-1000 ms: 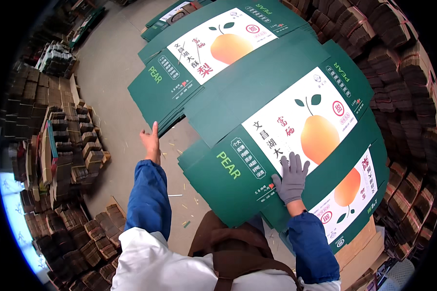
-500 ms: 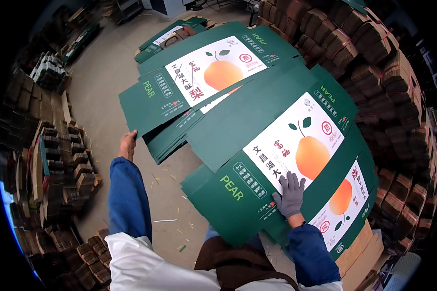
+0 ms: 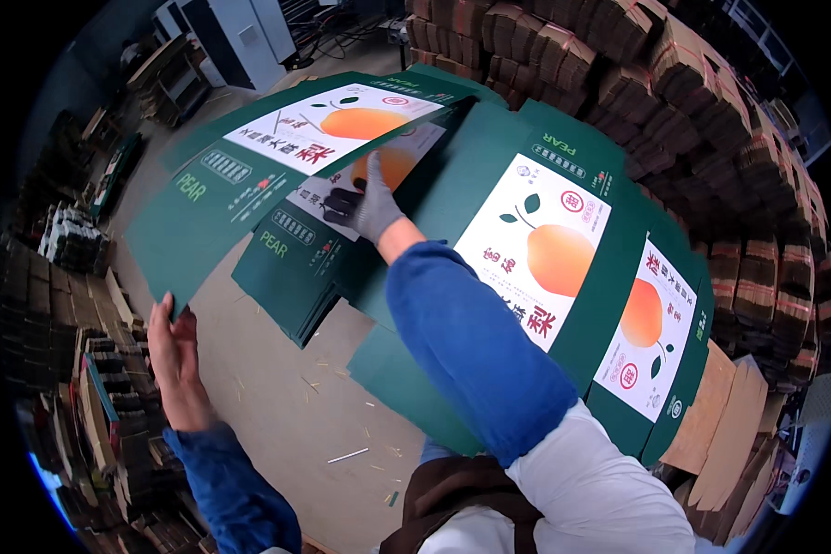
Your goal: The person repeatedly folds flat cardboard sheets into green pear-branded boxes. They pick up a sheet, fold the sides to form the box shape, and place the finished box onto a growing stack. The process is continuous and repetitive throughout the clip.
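Note:
My bare left hand (image 3: 177, 365) pinches the near left corner of a flat carton blank (image 3: 180, 245). That blank is green, with a white panel and an orange pear print, and its near side is raised and bent. Beneath it, my grey-gloved right hand (image 3: 369, 205) reaches in with thumb up and fingers apart; whether it touches the raised blank I cannot tell. Below lies a stack of matching blanks (image 3: 282, 282). To the right, under my right forearm, another printed blank (image 3: 425, 217) lies flat, with its pear panels facing up.
Tall piles of bundled brown cardboard (image 3: 609, 55) line the right side. More cardboard stacks (image 3: 46, 314) stand at the left. Plain brown sheets (image 3: 725, 425) lie at the lower right. Scraps and a white stick (image 3: 348, 456) are on the floor. A grey cabinet (image 3: 249, 42) stands at the back.
My left hand has moved left and nearer, raising the blank's near side. My right hand has left the right-hand blank and crossed left beneath the raised one. The view has shifted too.

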Available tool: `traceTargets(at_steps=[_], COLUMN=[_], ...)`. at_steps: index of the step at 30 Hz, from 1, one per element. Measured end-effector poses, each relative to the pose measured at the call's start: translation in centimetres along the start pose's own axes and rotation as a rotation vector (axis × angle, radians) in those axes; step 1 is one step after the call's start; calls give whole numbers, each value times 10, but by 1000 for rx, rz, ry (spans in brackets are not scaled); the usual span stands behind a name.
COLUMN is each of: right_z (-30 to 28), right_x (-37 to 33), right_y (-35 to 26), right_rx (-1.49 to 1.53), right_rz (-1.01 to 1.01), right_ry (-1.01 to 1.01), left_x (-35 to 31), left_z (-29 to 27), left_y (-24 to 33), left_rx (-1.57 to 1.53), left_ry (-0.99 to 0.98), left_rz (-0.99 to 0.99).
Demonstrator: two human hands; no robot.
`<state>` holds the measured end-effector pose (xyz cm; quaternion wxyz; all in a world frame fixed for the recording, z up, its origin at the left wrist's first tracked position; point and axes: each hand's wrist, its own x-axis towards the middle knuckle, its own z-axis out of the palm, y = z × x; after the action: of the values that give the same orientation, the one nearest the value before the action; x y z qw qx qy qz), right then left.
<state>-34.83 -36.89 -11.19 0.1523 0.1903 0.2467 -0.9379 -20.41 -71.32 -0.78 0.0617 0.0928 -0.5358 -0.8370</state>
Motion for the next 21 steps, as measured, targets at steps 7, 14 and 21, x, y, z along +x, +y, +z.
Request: traceTargets(at_steps=[7, 14, 21], right_z=[-10, -60, -39], right_x=[-5, -42, -44], right_y=[-15, 94, 98], right_rx=[-597, -528, -969], right_rz=[-271, 342, -271], right_ry=[56, 93, 44], left_x=[-132, -226, -289], left_z=[-28, 4, 22], left_y=[-132, -177, -204], left_rx=[40, -92, -64], left_ry=[151, 211, 219], left_rz=[-61, -131, -172])
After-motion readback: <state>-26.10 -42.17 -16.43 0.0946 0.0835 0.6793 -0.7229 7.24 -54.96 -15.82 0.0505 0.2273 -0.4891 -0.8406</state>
